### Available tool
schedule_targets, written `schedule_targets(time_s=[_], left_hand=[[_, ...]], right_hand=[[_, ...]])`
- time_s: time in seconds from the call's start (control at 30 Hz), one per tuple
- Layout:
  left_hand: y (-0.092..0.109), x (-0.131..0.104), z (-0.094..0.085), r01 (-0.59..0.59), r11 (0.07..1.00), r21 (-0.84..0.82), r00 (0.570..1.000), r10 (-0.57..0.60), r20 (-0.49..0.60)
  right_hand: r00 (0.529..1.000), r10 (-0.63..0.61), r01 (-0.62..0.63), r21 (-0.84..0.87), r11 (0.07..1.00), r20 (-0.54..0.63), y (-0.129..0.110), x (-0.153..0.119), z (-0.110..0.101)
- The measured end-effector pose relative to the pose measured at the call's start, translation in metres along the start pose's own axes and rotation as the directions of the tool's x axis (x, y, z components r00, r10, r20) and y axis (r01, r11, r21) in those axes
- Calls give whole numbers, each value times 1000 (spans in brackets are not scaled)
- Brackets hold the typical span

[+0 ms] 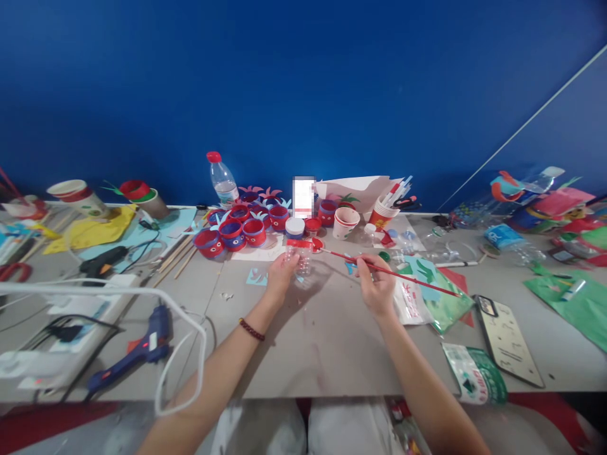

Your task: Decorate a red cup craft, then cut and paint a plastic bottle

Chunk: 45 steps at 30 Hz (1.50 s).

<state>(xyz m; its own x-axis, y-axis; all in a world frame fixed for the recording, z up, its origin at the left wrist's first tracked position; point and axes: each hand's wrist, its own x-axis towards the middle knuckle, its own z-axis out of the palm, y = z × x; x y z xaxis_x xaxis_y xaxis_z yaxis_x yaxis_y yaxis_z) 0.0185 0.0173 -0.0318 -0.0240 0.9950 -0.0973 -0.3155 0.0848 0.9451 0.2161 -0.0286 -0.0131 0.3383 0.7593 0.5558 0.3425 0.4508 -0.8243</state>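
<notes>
In the head view my left hand point(283, 273) is closed around a small clear plastic bottle piece point(304, 262) whose upper rim is painted red. My right hand point(376, 285) grips a long red-handled paintbrush point(412, 276). The brush points left, its tip close to the piece's rim and a small red paint cap point(317, 243); whether it touches either I cannot tell. Just behind stand a white-lidded jar point(294, 227) and a paper cup point(346, 222). Several red-and-blue painted cups with eyes point(232, 234) are grouped to the left.
A glue gun point(147, 344), a power strip point(90, 328) and a looping white cable point(202, 354) lie at left. On the right are a phone point(508, 341), a green packet point(475, 373) and plastic bottles point(515, 243). A blue wall point(303, 95) rises behind the table.
</notes>
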Motion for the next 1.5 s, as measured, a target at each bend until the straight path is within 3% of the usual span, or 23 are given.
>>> schedule_targets(time_s=[0.27, 0.63, 0.97, 1.17, 1.5], left_hand=[[2, 1, 2, 97, 973, -211, 993, -81, 82], [1, -1, 4, 138, 988, -70, 990, -136, 34], [7, -8, 10, 61, 992, 108, 997, -56, -48], [3, -5, 5, 17, 994, 109, 999, -13, -37], [-2, 4, -1, 61, 998, -13, 998, -61, -13]], right_hand=[[995, 50, -38, 136, 990, -88, -8, 1, 4], [991, 131, -135, 219, 966, 34, -8, -4, 7], [992, 64, -73, 79, 994, 111, -1, -9, 7], [996, 24, -27, 32, 999, 81, 0, -7, 5], [1000, -4, 4, -15, 1000, -1, 2, -5, 4]])
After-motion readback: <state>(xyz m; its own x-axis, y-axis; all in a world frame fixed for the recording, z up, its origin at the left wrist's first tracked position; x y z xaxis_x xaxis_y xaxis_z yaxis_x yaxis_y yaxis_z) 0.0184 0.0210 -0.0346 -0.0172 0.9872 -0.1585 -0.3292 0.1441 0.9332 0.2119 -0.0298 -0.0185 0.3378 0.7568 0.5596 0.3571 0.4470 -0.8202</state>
